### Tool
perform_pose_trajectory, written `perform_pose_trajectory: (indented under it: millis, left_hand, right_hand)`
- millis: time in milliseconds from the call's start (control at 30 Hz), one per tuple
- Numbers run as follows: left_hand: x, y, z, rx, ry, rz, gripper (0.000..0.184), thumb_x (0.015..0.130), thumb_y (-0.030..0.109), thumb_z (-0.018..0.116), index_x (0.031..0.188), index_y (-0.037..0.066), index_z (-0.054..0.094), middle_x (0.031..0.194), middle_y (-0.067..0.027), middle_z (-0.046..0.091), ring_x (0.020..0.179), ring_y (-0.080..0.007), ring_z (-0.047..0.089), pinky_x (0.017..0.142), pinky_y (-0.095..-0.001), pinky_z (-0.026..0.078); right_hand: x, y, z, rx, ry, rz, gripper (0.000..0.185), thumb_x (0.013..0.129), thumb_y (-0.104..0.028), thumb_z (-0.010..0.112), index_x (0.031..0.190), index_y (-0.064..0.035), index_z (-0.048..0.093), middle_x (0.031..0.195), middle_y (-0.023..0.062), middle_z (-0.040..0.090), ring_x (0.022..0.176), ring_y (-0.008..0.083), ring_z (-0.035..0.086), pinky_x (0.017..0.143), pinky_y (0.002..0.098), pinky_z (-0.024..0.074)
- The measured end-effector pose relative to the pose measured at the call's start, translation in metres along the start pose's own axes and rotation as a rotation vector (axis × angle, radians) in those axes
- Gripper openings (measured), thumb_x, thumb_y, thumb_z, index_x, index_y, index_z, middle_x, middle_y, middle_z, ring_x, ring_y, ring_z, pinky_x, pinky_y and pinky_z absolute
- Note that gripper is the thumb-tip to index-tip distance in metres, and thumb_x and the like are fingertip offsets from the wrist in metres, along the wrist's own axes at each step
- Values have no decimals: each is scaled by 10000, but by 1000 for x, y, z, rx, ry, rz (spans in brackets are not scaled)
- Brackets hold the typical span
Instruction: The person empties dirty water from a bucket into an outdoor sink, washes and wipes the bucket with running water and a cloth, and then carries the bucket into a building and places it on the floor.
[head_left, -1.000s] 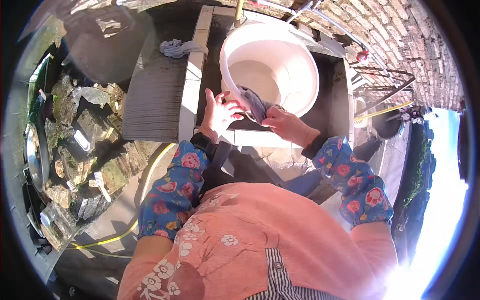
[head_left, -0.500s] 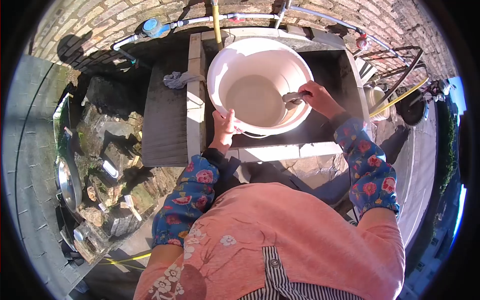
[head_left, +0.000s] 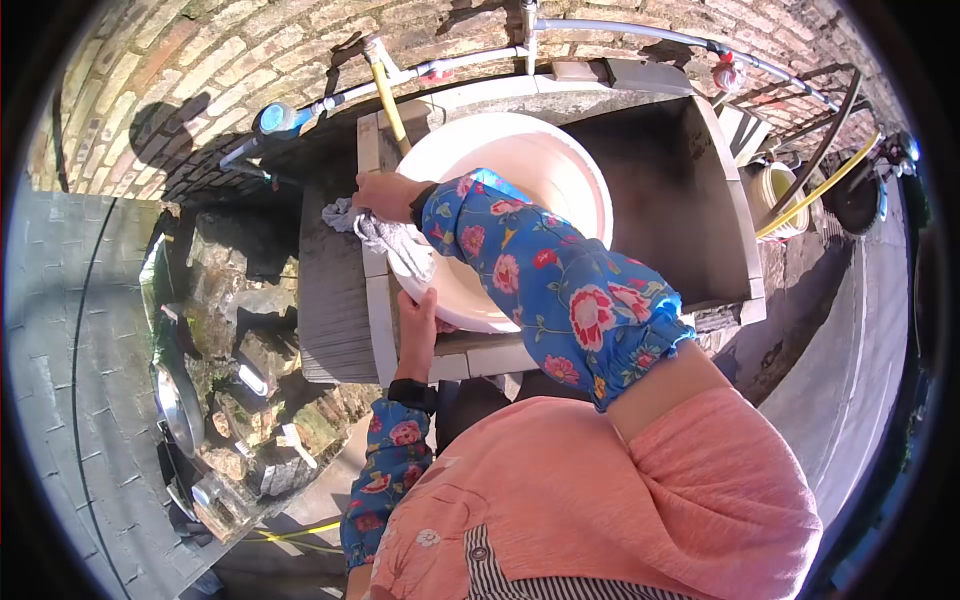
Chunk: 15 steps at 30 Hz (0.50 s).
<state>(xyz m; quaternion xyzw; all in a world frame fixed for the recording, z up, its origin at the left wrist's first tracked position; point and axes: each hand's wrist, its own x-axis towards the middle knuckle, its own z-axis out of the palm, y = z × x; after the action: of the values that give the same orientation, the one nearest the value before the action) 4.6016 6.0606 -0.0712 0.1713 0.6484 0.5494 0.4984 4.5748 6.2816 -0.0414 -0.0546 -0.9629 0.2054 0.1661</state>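
A large white bucket (head_left: 588, 185) stands in a concrete wash tub (head_left: 735, 215), tilted slightly toward me. My left hand (head_left: 418, 328) is closed on its near left rim, thumb up along the outside. Reaching across the bucket, my right hand (head_left: 385, 197) grips a crumpled grey cloth (head_left: 400, 245) that hangs over the left rim. Grey fabric also lies on the ledge left of that hand; whether it is the same piece, I cannot tell. My blue flowered right sleeve (head_left: 570, 280) hides much of the bucket's inside.
A ridged washboard slab (head_left: 335, 320) adjoins the tub on the left. A yellow hose (head_left: 388, 105) hangs from the pipe (head_left: 620, 25) along the brick wall. Lower left are rough stones with a brush (head_left: 298, 445) and a metal basin (head_left: 180, 410). A pale bucket (head_left: 775, 200) stands at right.
My right hand has crossed from the bucket's right rim, where it held a grey cloth, to the left side. My left hand still grips the rim. The view has shifted.
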Motion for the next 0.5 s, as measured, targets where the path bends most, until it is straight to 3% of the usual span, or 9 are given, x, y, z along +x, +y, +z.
perform_pose_trajectory:
  millis: [33,67,100,233,300,333,400,467,500]
  left_hand:
    - [-3,1,1,11,27,-9,338,893,196,514,1100,3,330,862,-136,536,584,-178,597,425,-261,505]
    - [-7,1,3,23,37,-29,338,893,196,514,1100,3,330,862,-136,536,584,-178,597,425,-261,505]
    - [-6,2,4,52,57,-12,334,896,201,513,1097,-2,340,860,-132,539,576,-162,589,425,-250,504]
    - [2,-1,3,106,109,16,343,897,208,519,1107,-12,358,869,-122,549,575,-131,578,430,-224,504]
    - [4,3,1,111,117,3,380,889,212,538,1133,-16,357,884,-105,555,567,-125,574,407,-210,491]
    - [3,8,-3,178,107,-41,423,882,216,553,1168,-20,349,914,-113,551,654,-148,586,472,-246,511]
    - [2,11,-1,250,85,-82,467,875,221,568,1203,-23,341,943,-120,547,741,-171,598,536,-282,530]
    - [-4,15,-3,783,285,406,542,832,200,621,1256,3,348,1008,-164,526,956,-254,553,776,-409,489]
    - [-10,27,2,789,272,414,542,832,200,621,1256,3,348,1008,-164,526,956,-254,553,776,-409,489]
  right_hand:
    - [5,29,5,-65,25,-43,133,741,-90,548,806,-64,662,866,140,609,879,310,587,725,401,505]
    - [-6,44,-12,-182,0,80,151,750,-87,535,809,-65,672,827,132,648,898,310,602,720,402,518]
    - [-19,67,-36,-171,-173,274,174,725,-45,572,889,-71,627,854,158,594,866,346,591,739,422,499]
    - [-125,151,-99,-183,-210,269,172,674,11,554,823,-43,621,834,190,564,775,368,570,685,418,449]
    - [-176,144,-126,-56,-221,392,196,663,0,553,851,-11,605,817,198,560,785,361,569,685,410,441]
    - [-198,138,-132,-1,-257,522,232,666,3,545,890,-11,607,809,192,561,811,342,568,705,401,441]
    - [-248,99,-149,116,-95,499,272,673,-10,552,939,-1,609,837,165,548,813,311,559,733,364,450]
    - [-287,55,-153,267,-7,658,253,701,-11,561,952,1,595,850,133,551,807,267,567,730,343,453]
    - [-303,30,-151,465,69,804,285,711,-35,580,995,-28,603,888,127,556,839,249,571,752,330,460]
